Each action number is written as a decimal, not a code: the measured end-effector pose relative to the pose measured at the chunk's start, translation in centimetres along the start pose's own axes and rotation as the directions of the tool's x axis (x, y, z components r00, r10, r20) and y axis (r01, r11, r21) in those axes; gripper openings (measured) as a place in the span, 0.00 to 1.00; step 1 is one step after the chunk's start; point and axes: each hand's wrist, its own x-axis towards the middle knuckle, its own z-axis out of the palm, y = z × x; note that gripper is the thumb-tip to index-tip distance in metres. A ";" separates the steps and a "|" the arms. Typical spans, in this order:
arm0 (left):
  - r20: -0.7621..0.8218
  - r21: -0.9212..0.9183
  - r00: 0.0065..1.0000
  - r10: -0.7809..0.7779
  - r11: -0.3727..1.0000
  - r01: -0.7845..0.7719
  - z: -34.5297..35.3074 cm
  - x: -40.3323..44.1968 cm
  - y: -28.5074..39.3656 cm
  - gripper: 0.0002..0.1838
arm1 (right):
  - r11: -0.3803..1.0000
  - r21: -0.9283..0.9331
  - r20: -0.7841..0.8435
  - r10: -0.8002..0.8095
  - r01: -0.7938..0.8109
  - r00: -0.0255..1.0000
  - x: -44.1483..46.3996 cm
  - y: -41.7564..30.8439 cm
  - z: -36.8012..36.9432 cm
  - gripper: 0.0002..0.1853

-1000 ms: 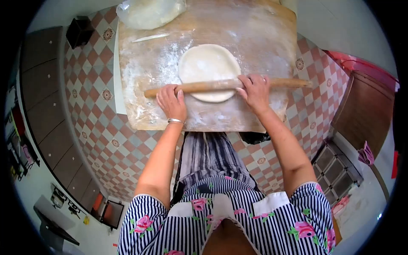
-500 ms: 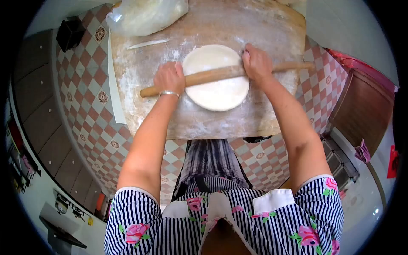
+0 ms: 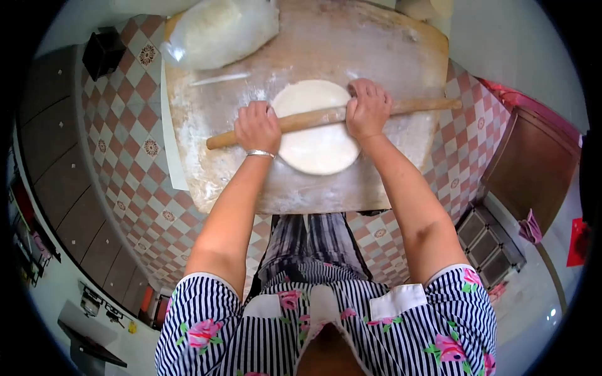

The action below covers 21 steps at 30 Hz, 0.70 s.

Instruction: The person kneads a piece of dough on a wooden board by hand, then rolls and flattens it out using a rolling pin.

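Observation:
A long wooden rolling pin lies across a round, flat sheet of dough, tilted with its right end farther from me. My left hand is closed around the pin just left of the dough, with a silver bangle on the wrist. Over the dough's right edge, my right hand grips the pin too. Both ends of the pin stick out past my hands. The dough rests on a floured wooden board.
A clear plastic bag with pale contents sits at the board's far left. Near it lies a thin white strip. Tiled floor surrounds the board. A black bin stands at the far left, and a brown cabinet at the right.
My hands have come closer together on the rolling pin, the right one shifting left. In view, the board, dough and pin sit slightly lower.

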 end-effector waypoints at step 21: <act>-0.124 0.006 0.989 0.079 0.997 -0.079 0.1 0.9 0.5 0.11 | 0.996 -0.045 -0.059 -0.085 0.082 0.995 1.7 0.3 0.8 0.17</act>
